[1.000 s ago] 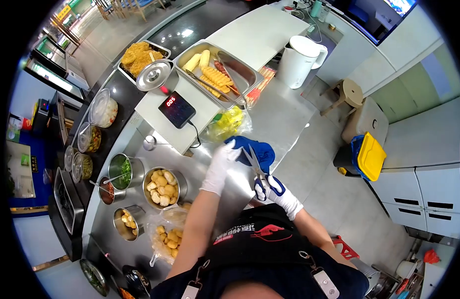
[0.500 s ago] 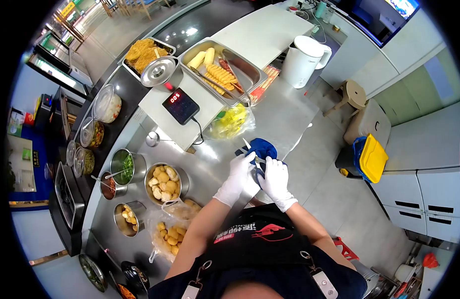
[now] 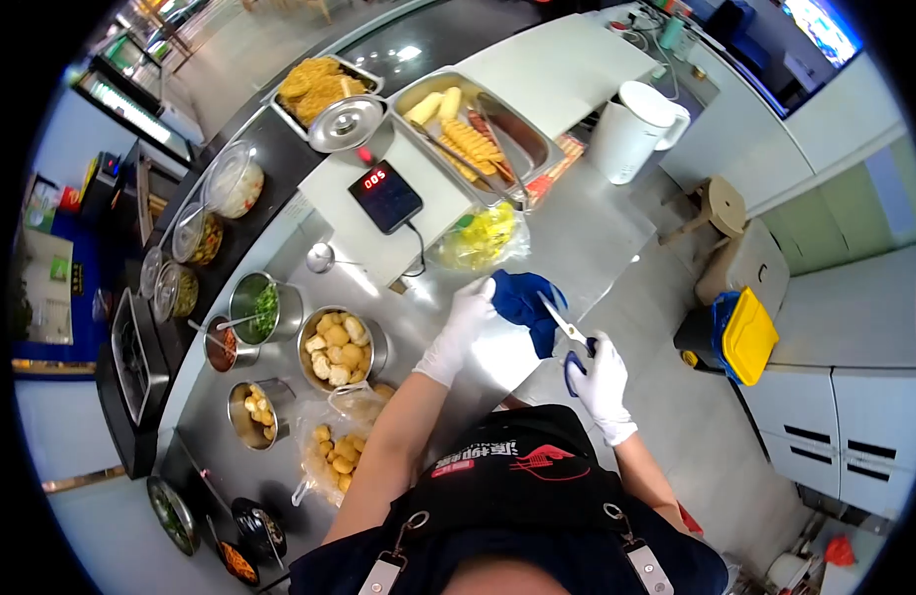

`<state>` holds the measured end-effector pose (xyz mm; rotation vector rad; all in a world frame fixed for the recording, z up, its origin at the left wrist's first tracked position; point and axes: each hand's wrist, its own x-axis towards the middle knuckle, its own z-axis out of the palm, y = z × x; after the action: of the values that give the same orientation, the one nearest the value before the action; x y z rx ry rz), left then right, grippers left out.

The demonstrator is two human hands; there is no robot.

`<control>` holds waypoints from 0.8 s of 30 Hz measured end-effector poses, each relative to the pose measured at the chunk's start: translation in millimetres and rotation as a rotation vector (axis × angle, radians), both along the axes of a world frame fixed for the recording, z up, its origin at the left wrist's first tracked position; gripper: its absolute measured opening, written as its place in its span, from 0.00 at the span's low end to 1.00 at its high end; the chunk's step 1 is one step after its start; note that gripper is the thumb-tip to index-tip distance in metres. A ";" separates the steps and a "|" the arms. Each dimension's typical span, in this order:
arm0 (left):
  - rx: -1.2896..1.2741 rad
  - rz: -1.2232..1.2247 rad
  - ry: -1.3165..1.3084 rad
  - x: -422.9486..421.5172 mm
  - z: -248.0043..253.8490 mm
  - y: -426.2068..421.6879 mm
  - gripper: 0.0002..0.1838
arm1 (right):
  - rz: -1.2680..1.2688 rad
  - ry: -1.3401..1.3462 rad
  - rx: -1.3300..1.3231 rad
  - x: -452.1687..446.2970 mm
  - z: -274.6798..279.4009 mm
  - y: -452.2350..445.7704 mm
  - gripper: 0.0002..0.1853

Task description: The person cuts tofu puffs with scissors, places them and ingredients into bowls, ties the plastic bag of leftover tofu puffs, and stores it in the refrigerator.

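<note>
The right hand [image 3: 605,382] is moving away from the left hand [image 3: 470,312] since the earlier frame, grasping scissors [image 3: 571,329] pointing at the blue cloth [image 3: 520,297] that the left is pinching above the steel counter [image 3: 582,238].

Gloved left hand [image 3: 466,315] grips blue cloth [image 3: 522,297]; gloved right hand [image 3: 606,380] holds scissors [image 3: 567,325], blades over cloth; white kettle [image 3: 628,132], bagged yellow item [image 3: 488,236] on steel counter [image 3: 589,230].

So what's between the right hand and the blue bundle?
Scissors: the head view shows them held in the right hand, pointing across the blue bundle.
</note>
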<state>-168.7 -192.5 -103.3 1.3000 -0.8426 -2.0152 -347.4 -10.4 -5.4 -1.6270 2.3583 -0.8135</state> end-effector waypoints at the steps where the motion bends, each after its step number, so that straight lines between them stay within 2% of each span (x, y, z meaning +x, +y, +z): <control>1: -0.129 0.079 -0.166 -2.2 -3.4 8.1 0.23 | 0.029 -0.005 -0.033 -1.2 7.2 -0.3 0.24; 4: -0.471 0.258 -0.461 24.2 18.5 36.9 0.21 | 0.121 -0.137 0.098 11.2 15.7 -8.7 0.22; 5: -0.289 0.284 -0.371 38.3 37.2 44.9 0.18 | 0.203 -0.128 0.076 18.8 8.0 -14.6 0.19; 8: -0.296 0.318 -0.257 82.4 80.7 70.4 0.17 | 0.372 -0.028 0.193 61.4 1.3 -49.9 0.17; 11: -0.399 0.378 -0.210 111.2 147.3 99.3 0.14 | 0.513 0.134 0.142 95.1 -48.0 -87.3 0.16; 12: -0.426 0.412 -0.235 120.9 166.4 108.8 0.14 | 0.491 0.110 0.201 105.4 -47.0 -98.6 0.16; 14: -0.473 0.484 -0.289 141.0 192.0 128.0 0.13 | 0.494 0.189 0.131 122.5 -75.8 -123.1 0.16; 17: -0.488 0.695 -0.354 175.4 196.2 160.4 0.12 | 0.528 0.365 0.041 145.4 -94.8 -156.5 0.14; 18: -0.507 0.774 -0.375 188.3 195.5 169.9 0.12 | 0.533 0.367 -0.081 150.6 -104.5 -168.7 0.14; 21: -0.577 0.991 -0.499 235.6 186.0 202.1 0.11 | 0.631 0.245 -0.152 167.3 -61.3 -177.6 0.13; 22: -0.597 1.054 -0.593 253.5 185.6 209.7 0.11 | 0.672 0.209 -0.203 169.3 -53.6 -175.3 0.13; 24: -0.505 1.182 -0.877 297.1 183.7 222.7 0.11 | 0.755 0.183 -0.113 174.9 -34.1 -163.4 0.13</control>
<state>128.5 30.2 80.4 1.7369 -0.5898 -0.2700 -172.4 -173.8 -39.5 -2.4664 1.5632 -0.6484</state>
